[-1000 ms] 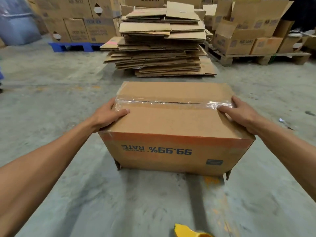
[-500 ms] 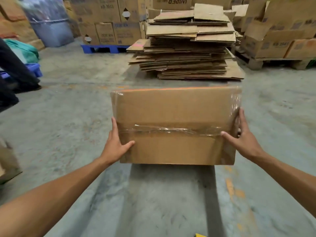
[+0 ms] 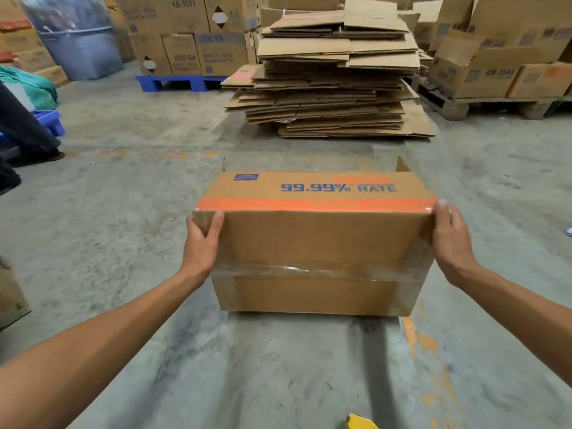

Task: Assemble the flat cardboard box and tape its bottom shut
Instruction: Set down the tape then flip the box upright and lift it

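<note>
The assembled brown cardboard box (image 3: 322, 243) is lifted off the concrete floor and tipped, its bottom turned toward me. A strip of clear tape (image 3: 309, 270) runs across the bottom seam. The side with the orange band and blue "99.99% RATE" print faces up. My left hand (image 3: 199, 246) grips the box's left end, fingers wrapped over the edge. On the right end, my right hand (image 3: 450, 239) clasps it the same way. Two open flaps poke up at the far side.
A tall stack of flat cardboard (image 3: 331, 72) lies straight ahead. Printed cartons stand on a blue pallet (image 3: 179, 82) at the back left and on a wooden pallet (image 3: 483, 103) at the right. A person's legs (image 3: 21, 134) are at the left edge. A yellow object (image 3: 359, 422) shows at the bottom.
Both hands have lifted the box off the floor and rolled it: the taped bottom went from facing up to facing me, and the printed side now faces up.
</note>
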A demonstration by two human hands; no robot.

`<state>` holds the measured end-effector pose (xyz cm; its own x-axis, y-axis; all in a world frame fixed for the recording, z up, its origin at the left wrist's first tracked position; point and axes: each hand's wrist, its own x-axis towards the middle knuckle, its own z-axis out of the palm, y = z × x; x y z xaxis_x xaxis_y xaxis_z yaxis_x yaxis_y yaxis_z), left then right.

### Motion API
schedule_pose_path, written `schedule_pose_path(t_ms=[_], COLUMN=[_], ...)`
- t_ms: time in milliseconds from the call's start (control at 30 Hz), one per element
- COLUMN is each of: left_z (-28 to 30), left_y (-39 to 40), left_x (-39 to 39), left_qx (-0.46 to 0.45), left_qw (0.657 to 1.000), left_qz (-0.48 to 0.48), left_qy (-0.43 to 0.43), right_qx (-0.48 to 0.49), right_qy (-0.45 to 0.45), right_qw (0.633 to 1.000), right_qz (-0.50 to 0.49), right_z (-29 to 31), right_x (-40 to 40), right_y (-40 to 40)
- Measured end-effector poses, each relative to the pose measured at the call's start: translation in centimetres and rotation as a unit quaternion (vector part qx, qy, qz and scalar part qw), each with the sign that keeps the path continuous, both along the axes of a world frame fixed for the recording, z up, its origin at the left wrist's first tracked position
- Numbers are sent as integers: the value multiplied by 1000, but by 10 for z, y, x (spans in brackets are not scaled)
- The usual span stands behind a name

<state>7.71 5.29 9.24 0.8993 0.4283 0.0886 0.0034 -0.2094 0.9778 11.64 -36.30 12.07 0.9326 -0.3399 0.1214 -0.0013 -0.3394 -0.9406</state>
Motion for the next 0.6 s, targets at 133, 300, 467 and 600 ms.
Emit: schedule_pose_path(t_ms=[133,300,467,600], left_z=[1,12,45,53], left_y=[6,21,37,34], left_x=[0,9,28,41], left_qx=[-39,-48,-28,-29], left_qw=[998,996,977,966], left_qz=[46,20,-94,-139], left_qy=[11,68,191,217], right_qx=[6,1,-2,26], right_qy=[35,97,192,192], right_qw=[999,994,977,972], right_qz=[17,56,93,130], right_z=[1,20,42,32], right_x=[4,8,31,34], right_y=[0,-1,-8,-2])
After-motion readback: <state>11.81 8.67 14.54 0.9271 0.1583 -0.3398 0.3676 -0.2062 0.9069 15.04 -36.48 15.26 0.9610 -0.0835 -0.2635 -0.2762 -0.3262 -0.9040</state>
